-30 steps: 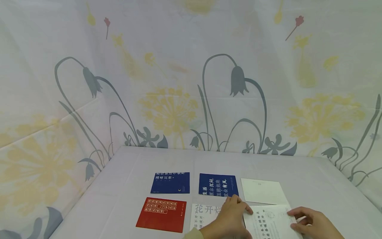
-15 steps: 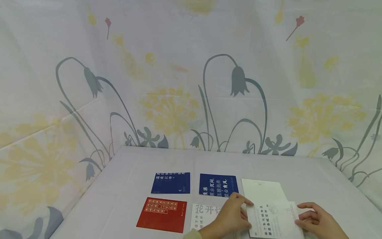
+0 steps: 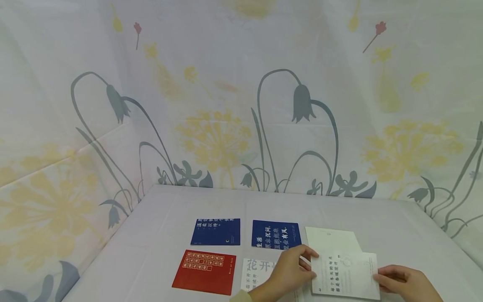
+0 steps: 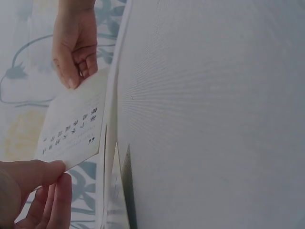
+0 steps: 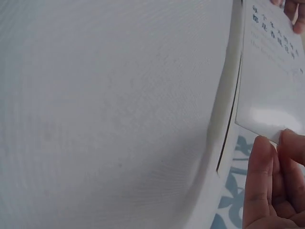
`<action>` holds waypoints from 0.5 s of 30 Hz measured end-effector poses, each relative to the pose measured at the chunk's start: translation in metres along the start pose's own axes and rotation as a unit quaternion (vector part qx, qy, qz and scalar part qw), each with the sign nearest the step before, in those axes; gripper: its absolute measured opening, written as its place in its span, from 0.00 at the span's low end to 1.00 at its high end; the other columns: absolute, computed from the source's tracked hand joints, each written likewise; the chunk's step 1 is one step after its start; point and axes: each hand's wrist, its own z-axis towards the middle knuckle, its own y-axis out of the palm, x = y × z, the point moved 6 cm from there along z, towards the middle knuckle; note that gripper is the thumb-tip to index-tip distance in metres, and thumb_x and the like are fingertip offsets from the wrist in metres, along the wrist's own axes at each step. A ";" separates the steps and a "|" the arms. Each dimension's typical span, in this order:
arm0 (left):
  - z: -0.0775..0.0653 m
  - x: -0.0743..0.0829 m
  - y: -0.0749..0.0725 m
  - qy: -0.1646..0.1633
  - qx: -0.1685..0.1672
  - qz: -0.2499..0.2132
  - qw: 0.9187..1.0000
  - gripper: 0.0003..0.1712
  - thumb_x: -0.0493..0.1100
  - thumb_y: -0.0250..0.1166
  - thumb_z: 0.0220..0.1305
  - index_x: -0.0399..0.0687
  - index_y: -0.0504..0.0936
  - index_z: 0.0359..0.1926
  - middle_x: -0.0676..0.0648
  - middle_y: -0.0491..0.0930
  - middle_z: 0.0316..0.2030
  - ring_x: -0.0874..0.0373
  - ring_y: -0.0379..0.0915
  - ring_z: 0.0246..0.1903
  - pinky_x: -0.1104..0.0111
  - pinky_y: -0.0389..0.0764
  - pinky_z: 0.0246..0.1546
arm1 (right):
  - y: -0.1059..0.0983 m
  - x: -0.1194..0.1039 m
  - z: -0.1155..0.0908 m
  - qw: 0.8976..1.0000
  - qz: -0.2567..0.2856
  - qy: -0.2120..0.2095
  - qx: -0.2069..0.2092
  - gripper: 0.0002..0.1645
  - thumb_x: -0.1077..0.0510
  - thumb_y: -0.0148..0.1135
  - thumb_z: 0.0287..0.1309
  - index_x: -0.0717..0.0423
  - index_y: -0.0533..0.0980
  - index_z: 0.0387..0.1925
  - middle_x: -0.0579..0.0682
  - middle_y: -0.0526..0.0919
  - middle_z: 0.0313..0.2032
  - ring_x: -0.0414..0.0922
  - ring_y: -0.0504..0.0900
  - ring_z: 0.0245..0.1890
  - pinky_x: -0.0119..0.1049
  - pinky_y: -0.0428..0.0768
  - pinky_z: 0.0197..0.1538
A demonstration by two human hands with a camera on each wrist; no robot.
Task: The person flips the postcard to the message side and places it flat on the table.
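A white postcard (image 3: 345,274) printed with dark Chinese characters is held up off the table in the head view. My left hand (image 3: 288,270) pinches its left edge, with the thumb (image 4: 45,171) on the printed face in the left wrist view. At the opposite edge my right hand (image 3: 407,283) pinches the card between thumb and fingers; the right wrist view shows this grip near a corner of the postcard (image 5: 271,90). Behind it lies a pale, nearly blank card (image 3: 332,239), partly covered. Another white card with large grey characters (image 3: 256,268) is partly hidden by my left hand.
Two blue cards, one at the left (image 3: 216,231) and one in the middle (image 3: 277,234), lie in the back row. A red card (image 3: 203,272) lies at the front left. The white-covered table (image 3: 151,235) meets a flower-printed cloth (image 3: 226,105) at the back.
The postcard has come up and tilted to face me more, its top edge turning nearly level. My right hand has shifted slightly right and down; the left has dropped back to the card's edge.
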 end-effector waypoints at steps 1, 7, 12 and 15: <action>-0.001 0.001 -0.001 0.002 0.002 -0.007 1.000 0.21 0.26 0.71 0.43 0.51 0.81 0.37 0.63 0.72 0.30 0.72 0.71 0.25 0.79 0.76 0.27 | -0.001 -0.001 -0.001 1.000 0.004 0.001 -0.002 0.29 0.46 0.70 0.48 0.71 0.78 0.37 0.51 0.82 0.30 0.46 0.81 0.29 0.38 0.81 0.33; -0.003 0.004 -0.004 0.025 0.021 -0.053 0.998 0.15 0.27 0.70 0.44 0.47 0.79 0.33 0.61 0.77 0.29 0.71 0.74 0.27 0.79 0.76 0.30 | -0.005 -0.005 -0.005 0.999 0.040 0.006 -0.009 0.30 0.45 0.63 0.55 0.72 0.77 0.40 0.49 0.83 0.28 0.45 0.81 0.28 0.37 0.81 0.33; -0.001 0.002 -0.006 0.024 0.038 -0.081 0.996 0.16 0.27 0.70 0.44 0.47 0.77 0.31 0.59 0.79 0.26 0.71 0.74 0.26 0.78 0.77 0.30 | -0.007 -0.004 -0.010 0.995 0.094 0.009 -0.025 0.25 0.49 0.56 0.63 0.71 0.78 0.40 0.49 0.82 0.29 0.46 0.82 0.29 0.37 0.82 0.35; -0.001 0.002 -0.007 0.026 0.044 -0.094 0.994 0.16 0.27 0.71 0.44 0.46 0.76 0.32 0.56 0.81 0.25 0.70 0.74 0.25 0.77 0.77 0.29 | -0.007 -0.002 -0.012 0.989 0.141 0.012 -0.041 0.23 0.51 0.52 0.66 0.72 0.77 0.41 0.51 0.83 0.31 0.46 0.83 0.31 0.37 0.81 0.38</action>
